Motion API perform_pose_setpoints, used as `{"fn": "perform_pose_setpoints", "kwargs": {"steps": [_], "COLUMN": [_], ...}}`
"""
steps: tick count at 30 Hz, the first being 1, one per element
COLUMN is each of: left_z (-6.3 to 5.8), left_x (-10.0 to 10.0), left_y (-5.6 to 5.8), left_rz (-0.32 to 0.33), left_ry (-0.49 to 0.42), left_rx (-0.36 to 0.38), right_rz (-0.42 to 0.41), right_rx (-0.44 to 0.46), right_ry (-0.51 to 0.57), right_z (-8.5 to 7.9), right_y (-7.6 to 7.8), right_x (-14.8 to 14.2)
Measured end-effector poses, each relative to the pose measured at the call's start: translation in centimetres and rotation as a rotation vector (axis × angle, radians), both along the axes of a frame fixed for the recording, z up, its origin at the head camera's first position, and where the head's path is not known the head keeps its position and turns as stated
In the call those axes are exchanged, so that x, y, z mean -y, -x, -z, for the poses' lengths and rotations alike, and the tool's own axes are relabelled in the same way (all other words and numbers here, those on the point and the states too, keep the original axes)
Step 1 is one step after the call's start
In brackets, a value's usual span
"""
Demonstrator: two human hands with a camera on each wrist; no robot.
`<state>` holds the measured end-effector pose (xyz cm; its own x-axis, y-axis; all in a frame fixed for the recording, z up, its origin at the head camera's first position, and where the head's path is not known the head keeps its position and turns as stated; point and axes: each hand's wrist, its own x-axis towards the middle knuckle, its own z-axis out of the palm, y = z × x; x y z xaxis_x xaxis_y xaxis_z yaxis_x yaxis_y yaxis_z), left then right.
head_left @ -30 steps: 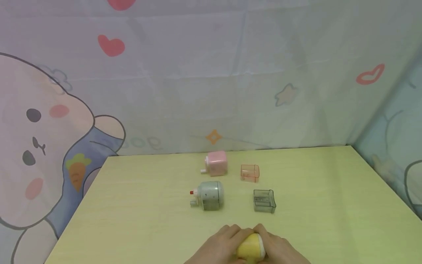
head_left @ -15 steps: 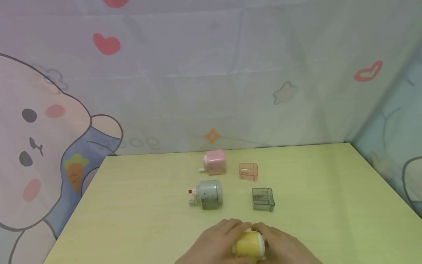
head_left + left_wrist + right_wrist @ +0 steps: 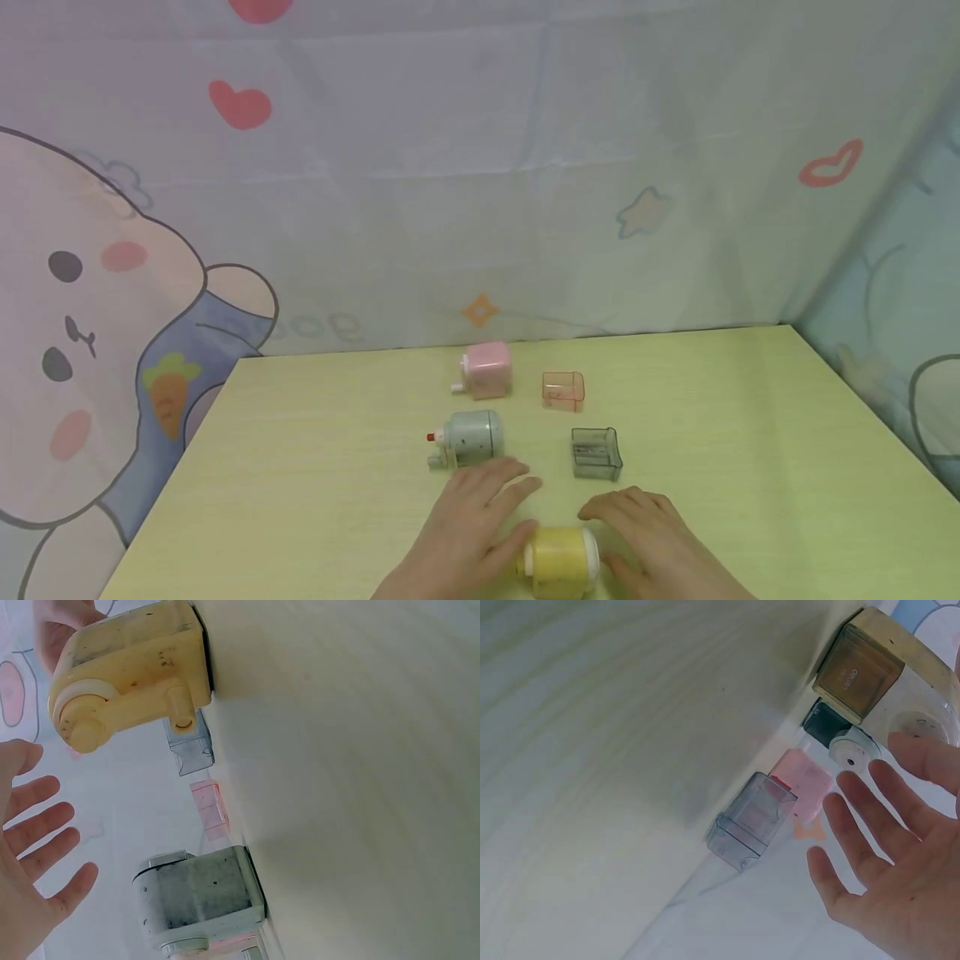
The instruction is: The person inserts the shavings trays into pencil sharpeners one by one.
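A yellow hand-crank pencil sharpener (image 3: pixel 561 558) stands upright at the front of the table, between the two hands. My left hand (image 3: pixel 467 527) is to its left, fingers spread, thumb near its crank side. In the left wrist view the sharpener's crank handle (image 3: pixel 180 709) shows, with a gap between it and my left hand (image 3: pixel 34 851). My right hand (image 3: pixel 660 542) is on the right with relaxed fingers, holding nothing. From the right wrist view, an amber drawer (image 3: pixel 861 669) sits in the yellow body, and the right thumb overlaps the sharpener's white round end (image 3: pixel 922 727).
A grey-blue sharpener (image 3: pixel 474 437) stands beyond the left fingertips, with a pink sharpener (image 3: pixel 487 369) behind it. To their right lie a clear grey drawer (image 3: pixel 596 454) and a clear red drawer (image 3: pixel 563 391). A printed cloth (image 3: pixel 420 167) hangs behind the table.
Both hands held the yellow sharpener between them earlier. They have now moved apart, left hand leftward and forward, right hand rightward, leaving it standing there.
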<state>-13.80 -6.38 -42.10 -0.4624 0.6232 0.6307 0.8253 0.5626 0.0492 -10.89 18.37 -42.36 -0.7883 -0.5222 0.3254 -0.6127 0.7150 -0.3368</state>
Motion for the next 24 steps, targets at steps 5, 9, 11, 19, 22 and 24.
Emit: {"fn": "perform_pose_setpoints", "kwargs": {"steps": [5, 9, 11, 19, 22, 24], "left_z": [0.2, 0.1, 0.1, -0.2, -0.3, -0.2], "left_x": [0.4, 0.8, 1.0, 1.6, 1.8, 1.8], "left_y": [0.3, 0.8, 1.1, 2.2, 2.5, 2.8], "left_rz": [-0.061, -0.119, -0.148, -0.227, -0.247, -0.256], "left_ry": [-0.02, -0.007, 0.005, 0.032, 0.039, 0.037], "left_rx": [-0.014, -0.04, -0.048, 0.037, 0.055, 0.052], "right_rz": [0.001, 0.005, 0.016, 0.06, 0.063, 0.063], "right_rx": [-0.143, -0.202, -0.207, -0.18, -0.155, -0.139], "right_ry": [0.026, 0.044, 0.047, 0.002, -0.006, -0.009], "right_z": [0.3, 0.4, 0.4, 0.4, 0.3, 0.3], "right_y": [0.4, 0.7, 0.9, 1.7, 1.8, 1.9], "right_x": [-0.1, -0.1, -0.2, -0.6, -0.6, -0.5]}}
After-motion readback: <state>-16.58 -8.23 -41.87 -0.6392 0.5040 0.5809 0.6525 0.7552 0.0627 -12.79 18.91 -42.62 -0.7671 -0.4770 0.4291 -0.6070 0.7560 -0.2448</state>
